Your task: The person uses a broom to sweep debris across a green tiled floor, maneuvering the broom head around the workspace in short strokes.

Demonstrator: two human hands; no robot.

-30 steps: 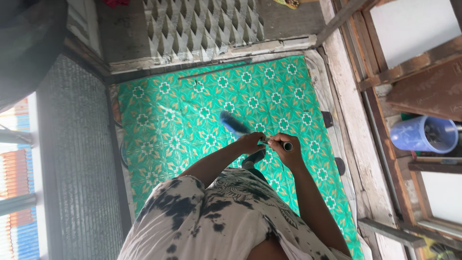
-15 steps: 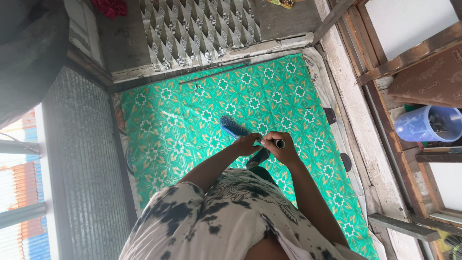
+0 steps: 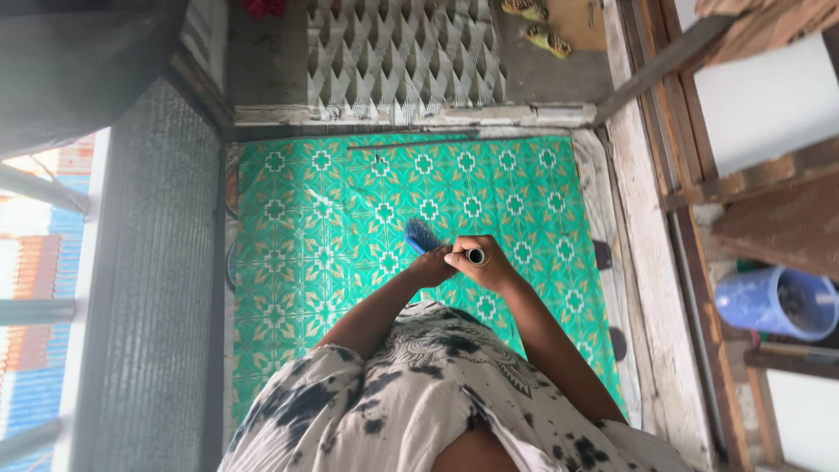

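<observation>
Two hands meet on one broom handle (image 3: 474,255) in the middle of the head view. The right hand (image 3: 486,262) is clenched round the top of the handle, fingers curled tight with the thumb across them, so that the round open end of the tube faces almost straight up at the camera. The left hand (image 3: 433,267) grips just below and to the left of it, fingers wrapped closed round the same shaft; the two hands touch each other.

The broom runs steeply downward from the hands, so most of its shaft is hidden behind them and its long axis points nearly along the line of sight, leaning slightly toward the upper left. Its blue bristle head (image 3: 421,235) shows just past the left hand's knuckles, down at the floor covering, though whether the bristles touch it cannot be told.

That floor covering is a green vinyl sheet (image 3: 332,227) printed with white and tan tile motifs, filling the strip between a grey ribbed wall panel (image 3: 153,288) on the left and a worn whitish wooden beam (image 3: 651,262) on the right. Beyond the sheet's far edge lies a grey patterned mat (image 3: 402,52) and a pair of yellowish sandals (image 3: 537,24). A blue plastic bucket (image 3: 773,303) sits among the wooden framing at the right. The person's black-and-white tie-dye shirt (image 3: 419,402) fills the lower foreground.
</observation>
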